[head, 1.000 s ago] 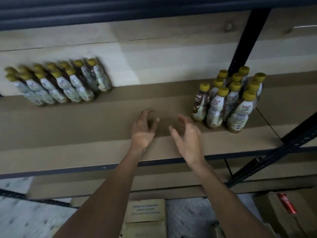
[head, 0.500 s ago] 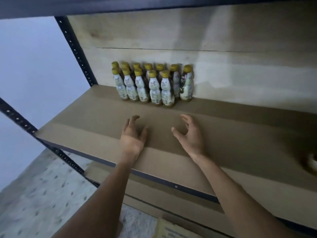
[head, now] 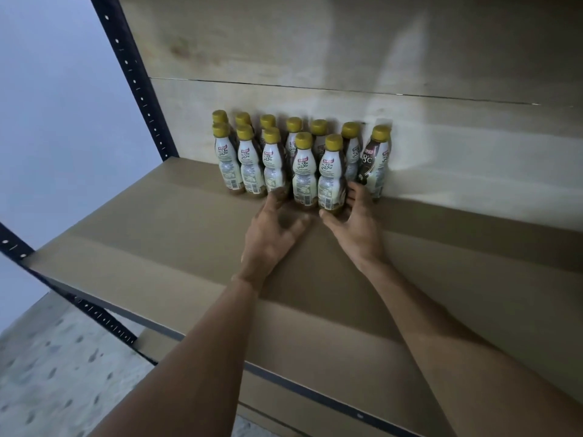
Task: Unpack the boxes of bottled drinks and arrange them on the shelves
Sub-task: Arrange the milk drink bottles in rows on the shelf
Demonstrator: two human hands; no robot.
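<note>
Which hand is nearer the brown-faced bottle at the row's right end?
Right. Right hand cups the front bottle beside the brown-faced bottle; left hand is further left, past two front bottles.

Dim, cool grey light throughout. Pale patches brighten the wooden back panel from 1 to 3 o'clock, and the wall at 9 o'clock shows pale blue. The shelf is murky brown, with a dark shadow under the left hand. Labels on the bottles read fairly sharp at centre. The floor at 8 o'clock is smeared, and the upright post slants with wide-angle distortion.
</note>
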